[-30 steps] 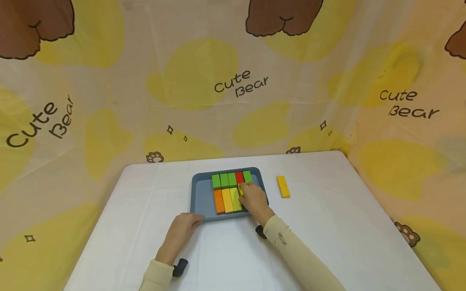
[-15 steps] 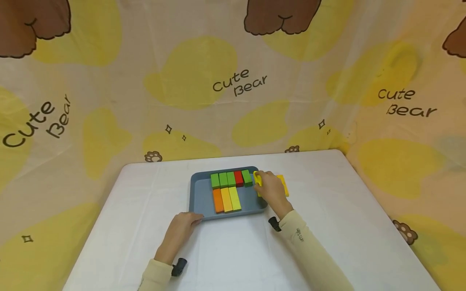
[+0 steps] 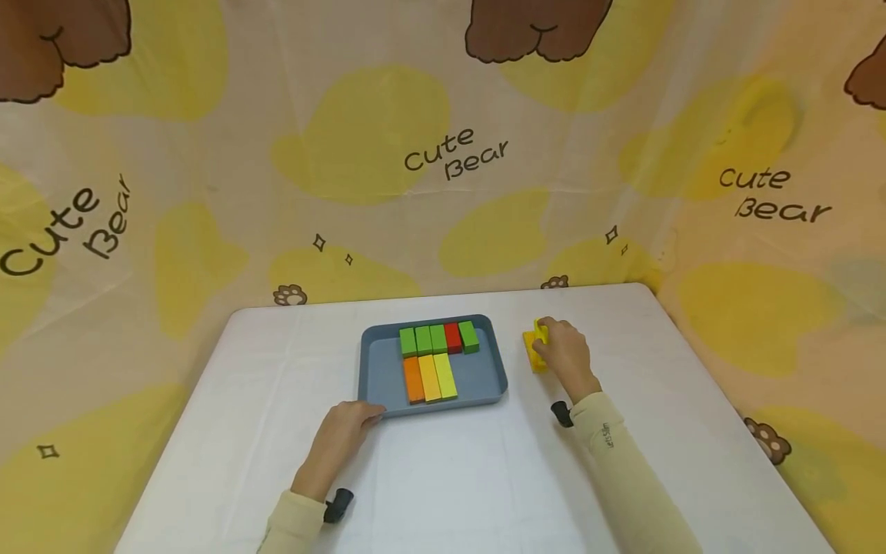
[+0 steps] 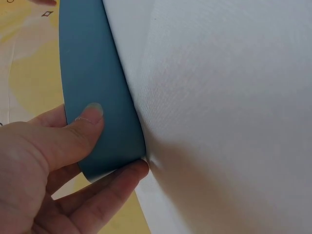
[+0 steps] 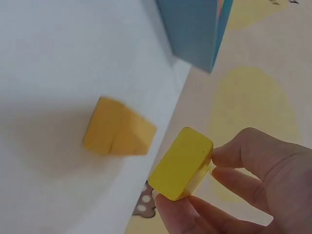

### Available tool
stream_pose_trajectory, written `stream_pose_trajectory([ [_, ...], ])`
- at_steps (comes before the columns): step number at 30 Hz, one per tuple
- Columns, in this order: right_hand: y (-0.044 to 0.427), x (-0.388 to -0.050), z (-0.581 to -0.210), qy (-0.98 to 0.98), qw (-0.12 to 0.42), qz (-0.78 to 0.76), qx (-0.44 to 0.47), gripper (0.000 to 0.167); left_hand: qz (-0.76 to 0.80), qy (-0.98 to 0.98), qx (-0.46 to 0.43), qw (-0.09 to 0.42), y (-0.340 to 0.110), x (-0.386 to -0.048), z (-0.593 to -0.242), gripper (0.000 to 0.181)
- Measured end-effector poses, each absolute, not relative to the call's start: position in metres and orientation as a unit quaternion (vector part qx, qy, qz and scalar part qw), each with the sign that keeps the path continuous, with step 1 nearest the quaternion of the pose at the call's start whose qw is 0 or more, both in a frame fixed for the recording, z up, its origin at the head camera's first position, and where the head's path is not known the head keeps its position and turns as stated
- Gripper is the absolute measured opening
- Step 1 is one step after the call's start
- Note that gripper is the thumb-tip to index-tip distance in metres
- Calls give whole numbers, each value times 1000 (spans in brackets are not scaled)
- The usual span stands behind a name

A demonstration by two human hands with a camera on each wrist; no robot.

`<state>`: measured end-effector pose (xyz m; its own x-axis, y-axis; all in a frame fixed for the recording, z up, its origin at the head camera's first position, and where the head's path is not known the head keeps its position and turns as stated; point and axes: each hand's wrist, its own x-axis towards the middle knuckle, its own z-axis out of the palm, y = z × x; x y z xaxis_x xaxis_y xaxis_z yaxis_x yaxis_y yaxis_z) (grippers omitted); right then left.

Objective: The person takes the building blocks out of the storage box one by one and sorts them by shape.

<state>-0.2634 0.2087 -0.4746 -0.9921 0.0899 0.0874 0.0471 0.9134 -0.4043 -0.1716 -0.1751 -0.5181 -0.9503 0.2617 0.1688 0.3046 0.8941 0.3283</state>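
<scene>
In the head view my left hand [image 3: 342,435] holds the near left corner of a blue-grey tray [image 3: 382,369]. Its thumb lies against the tray wall [image 4: 100,73] in the left wrist view, with fingers round the corner. My right hand [image 3: 569,358] is to the right of the tray, pinching a yellow block [image 5: 180,163] between thumb and fingers, above the table. Just left of and below that block, an orange-yellow block [image 5: 117,129] lies on the white table, partly hidden in the head view.
Inside the tray, a back row has several green blocks [image 3: 423,340] and a red block [image 3: 453,337]. In front stand an orange block [image 3: 413,379], a yellow-orange block [image 3: 429,377] and a pale yellow block [image 3: 445,375]. A patterned cloth [image 3: 374,138] hangs behind the white table [image 3: 443,477].
My right hand has lifted the yellow block from the right end of the tray's front row and carried it rightward, out past the tray's edge. My left hand stays at the tray corner.
</scene>
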Motion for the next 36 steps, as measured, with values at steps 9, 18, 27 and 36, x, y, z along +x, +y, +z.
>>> stream_pose_trajectory([
  [9, 227, -269, -488, -980, 24, 194, -36, 44, -174, -971, -151, 63, -177, -172, -515, 17],
  [18, 232, -267, -499, -985, 8, 172, -19, 44, -183, -968, -158, 75, -177, -172, -518, 16],
  [27, 233, -264, -508, -985, -1, 170, -13, 42, -175, -970, -157, 67, -177, -172, -520, 16],
  [36, 233, -268, -509, -988, 21, 154, 6, 40, -181, -968, -155, 73, -175, -173, -519, 16],
])
